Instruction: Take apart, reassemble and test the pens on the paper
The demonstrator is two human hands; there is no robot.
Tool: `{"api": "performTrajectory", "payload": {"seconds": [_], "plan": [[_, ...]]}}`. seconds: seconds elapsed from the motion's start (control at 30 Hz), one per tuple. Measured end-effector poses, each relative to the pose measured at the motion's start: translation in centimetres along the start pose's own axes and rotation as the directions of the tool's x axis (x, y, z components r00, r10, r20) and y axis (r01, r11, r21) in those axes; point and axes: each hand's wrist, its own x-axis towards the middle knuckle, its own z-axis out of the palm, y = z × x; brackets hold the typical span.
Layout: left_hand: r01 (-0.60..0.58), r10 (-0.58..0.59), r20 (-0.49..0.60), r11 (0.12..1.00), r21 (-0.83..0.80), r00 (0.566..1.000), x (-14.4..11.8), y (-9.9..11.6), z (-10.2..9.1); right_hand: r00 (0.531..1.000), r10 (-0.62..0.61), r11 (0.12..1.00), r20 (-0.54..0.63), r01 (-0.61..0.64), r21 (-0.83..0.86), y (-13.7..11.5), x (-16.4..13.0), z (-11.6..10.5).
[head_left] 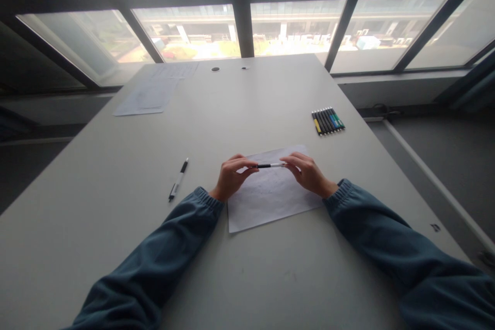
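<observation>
hands: our left hand (232,175) and right hand (307,172) pinch one pen (270,165) by its ends
paper: sheet (270,201) under them, mid-frame
room: bare table (116,227) lower left; spare pen (178,180) left, marker set (328,120) by right edge

A black-and-white pen (178,180) lies alone toward the left edge of the grey tabletop (240,113), its length running toward the far edge. A row of markers (328,120) lies side by side near the right edge, one yellow, some green and blue. Loose printed sheets (152,94) rest at the far left corner. Two small round holes (215,69) sit by the far edge, below the windows (193,36).
</observation>
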Motion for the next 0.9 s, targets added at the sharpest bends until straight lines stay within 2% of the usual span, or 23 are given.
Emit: {"api": "performTrajectory", "payload": {"seconds": [0.13,0.23,0.43,0.57,0.63,0.8,0.9], "plan": [[-0.003,0.003,-0.003,1.0,0.03,1.0,0.1,0.2,0.1,0.998,0.067,0.997,-0.009,-0.066,0.043,0.0,-0.2,0.2],[-0.011,0.012,-0.021,0.998,0.062,1.0,0.2,0.4,0.1,0.984,0.173,0.979,-0.046,-0.166,0.115,0.0,-0.3,0.4],[0.029,-0.022,-0.08,0.995,0.097,0.997,0.2,0.3,0.0,0.926,0.373,0.89,-0.058,-0.339,0.306,0.5,-0.2,0.6],[0.045,-0.024,-0.152,0.99,0.133,0.988,0.3,0.3,-0.2,0.863,0.479,0.863,-0.16,-0.428,0.269,1.3,-0.2,0.6],[0.05,-0.024,-0.176,0.989,0.141,0.984,0.4,0.3,-0.2,0.855,0.476,0.874,-0.205,-0.434,0.22,1.4,-0.2,0.6],[0.06,-0.034,-0.165,0.986,0.153,0.986,0.4,0.2,-0.2,0.936,0.304,0.953,-0.176,-0.297,0.069,1.0,-0.2,0.6],[0.071,-0.045,-0.163,0.985,0.155,0.986,0.3,0.1,-0.2,0.963,0.239,0.971,-0.126,-0.24,0.008,0.7,-0.2,0.6]]}}
